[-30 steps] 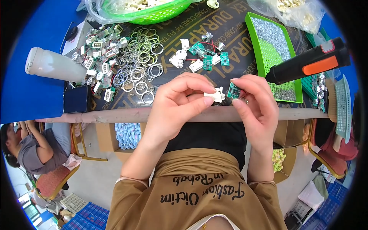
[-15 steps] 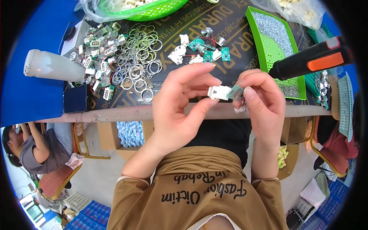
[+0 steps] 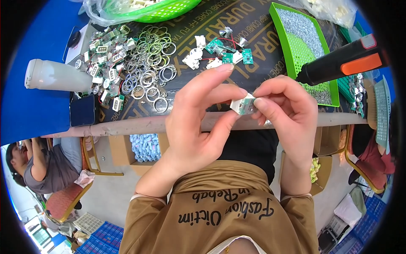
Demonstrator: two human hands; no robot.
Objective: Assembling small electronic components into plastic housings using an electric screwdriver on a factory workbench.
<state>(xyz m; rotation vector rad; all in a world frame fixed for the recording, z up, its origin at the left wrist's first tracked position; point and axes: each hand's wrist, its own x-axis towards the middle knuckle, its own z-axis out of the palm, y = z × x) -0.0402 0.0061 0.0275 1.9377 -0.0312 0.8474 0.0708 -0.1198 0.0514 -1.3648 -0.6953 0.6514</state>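
Note:
My left hand (image 3: 195, 119) pinches a small white plastic housing (image 3: 236, 105) between thumb and forefinger, just above the table's near edge. Against the housing's right side sits a little green circuit board (image 3: 246, 108), gripped by the thumb and fingertips of my right hand (image 3: 292, 113). Whether the board is seated inside the housing is too small to tell. A silvery bit shows under my right fingers. Beyond my hands lie loose green boards (image 3: 247, 56), white housings (image 3: 200, 41) and silver reflector cups (image 3: 226, 32) with red wires.
To the left are a heap of assembled modules (image 3: 101, 63), key rings (image 3: 160, 103), a phone (image 3: 83, 111) and a whitish bottle (image 3: 57, 75). On the right, a black-orange electric screwdriver (image 3: 338, 65) overlaps a green tray (image 3: 292, 55) of screws. A green basket (image 3: 169, 12) stands at the back.
The circuit board, earlier tilted beside the housing, is now up against it. My hands have drawn closer together, and the housing has turned.

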